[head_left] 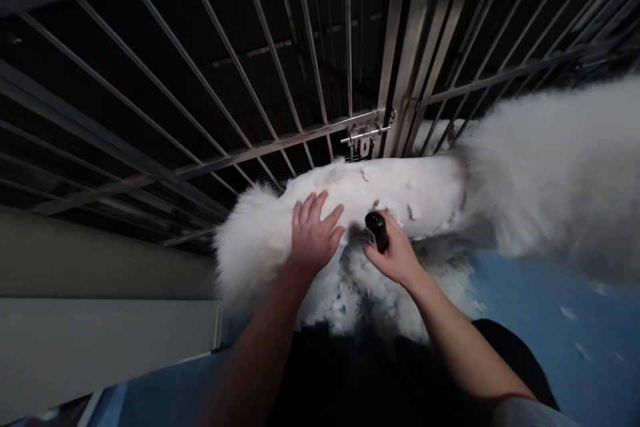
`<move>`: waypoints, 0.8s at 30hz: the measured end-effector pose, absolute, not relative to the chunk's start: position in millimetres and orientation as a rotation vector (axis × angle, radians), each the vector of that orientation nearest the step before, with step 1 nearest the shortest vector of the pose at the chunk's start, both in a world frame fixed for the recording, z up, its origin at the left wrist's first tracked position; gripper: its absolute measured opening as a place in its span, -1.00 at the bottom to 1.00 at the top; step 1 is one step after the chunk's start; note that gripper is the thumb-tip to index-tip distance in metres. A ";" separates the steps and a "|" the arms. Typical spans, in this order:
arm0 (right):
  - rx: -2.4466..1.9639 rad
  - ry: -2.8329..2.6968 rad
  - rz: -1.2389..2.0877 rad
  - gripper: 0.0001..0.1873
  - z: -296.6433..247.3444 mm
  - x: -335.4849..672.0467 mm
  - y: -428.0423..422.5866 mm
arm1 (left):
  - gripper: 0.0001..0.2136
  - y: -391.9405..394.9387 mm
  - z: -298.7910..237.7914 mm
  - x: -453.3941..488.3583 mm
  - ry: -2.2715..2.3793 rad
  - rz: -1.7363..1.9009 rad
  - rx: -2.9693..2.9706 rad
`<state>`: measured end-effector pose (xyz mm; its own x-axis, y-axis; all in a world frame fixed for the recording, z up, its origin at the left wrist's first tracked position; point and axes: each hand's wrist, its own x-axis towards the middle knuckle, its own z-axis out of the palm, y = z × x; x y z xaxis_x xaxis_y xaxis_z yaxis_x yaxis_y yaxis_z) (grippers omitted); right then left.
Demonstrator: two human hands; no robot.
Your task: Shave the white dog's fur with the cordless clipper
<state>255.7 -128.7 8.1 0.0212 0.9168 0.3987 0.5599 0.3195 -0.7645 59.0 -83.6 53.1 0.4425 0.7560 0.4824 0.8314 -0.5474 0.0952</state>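
Note:
A white furry animal lies across the blue table; its middle part is shorn short, while both ends stay fluffy. My left hand rests flat on the shorn flank, fingers spread apart. A black clipper is gripped in my right hand, and its head presses against the lower edge of the shorn patch. Cut white fur lies heaped below both hands.
Metal cage bars with a sliding latch stand right behind the animal. A blue table surface with scattered tufts extends right. A pale wall is at left. My dark clothing fills the bottom centre.

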 end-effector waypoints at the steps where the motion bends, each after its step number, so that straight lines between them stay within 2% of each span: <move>1: -1.351 -1.652 0.493 -0.78 9.2 256.1 -128.5 | -0.57 -80.0 54.5 59.7 -1.423 -0.693 -2.557; 3: -1.351 -1.655 0.516 -0.81 12.7 256.1 -128.0 | -0.48 -74.1 56.3 60.5 -1.468 -0.671 -2.568; 7: -1.354 -1.655 0.519 -0.82 18.1 254.9 -126.8 | -0.70 -69.2 57.1 64.4 -1.530 -0.757 -2.530; 10: -1.351 -1.647 0.513 -0.80 18.3 254.7 -126.1 | -0.79 -68.1 57.0 68.5 -1.534 -0.802 -2.524; 18: -1.341 -1.634 0.542 -0.80 16.5 255.7 -124.9 | -0.86 -63.8 53.3 70.4 -1.510 -0.833 -2.538; 24: -1.328 -1.602 0.584 -0.67 15.1 254.7 -122.3 | -0.86 -65.2 53.3 69.9 -1.519 -0.837 -2.562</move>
<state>254.7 -122.3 15.1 0.0312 0.9336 0.3570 0.4844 0.2983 -0.8224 69.9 -65.2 53.3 0.3721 0.7998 0.4711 0.8255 -0.5172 0.2261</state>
